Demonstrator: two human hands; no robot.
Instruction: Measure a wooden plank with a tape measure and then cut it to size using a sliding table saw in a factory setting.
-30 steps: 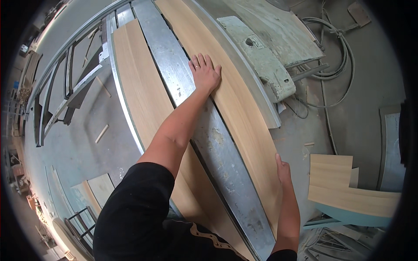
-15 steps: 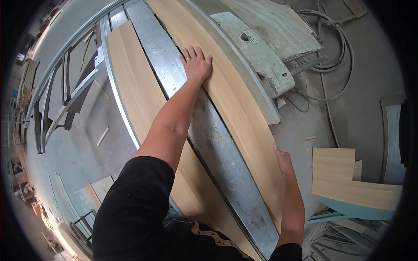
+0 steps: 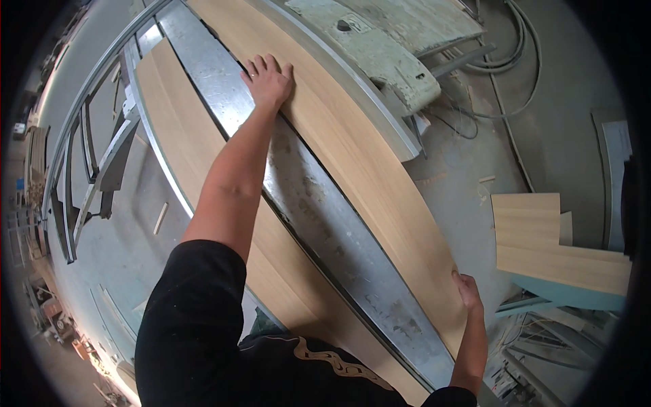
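head view, board: long pale wood board (image 3: 366, 169) lies on the metal counter (image 3: 319, 217).
left hand (image 3: 269, 80): fingers spread flat on the board's far part.
right hand (image 3: 468, 292): fingers curled on the near edge.
advice: press evenly, keep the board straight.

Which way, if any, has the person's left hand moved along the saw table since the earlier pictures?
Yes. The left hand has slid forward, away from the body, along the long wooden board; it now lies level with the green machine housing rather than short of it.
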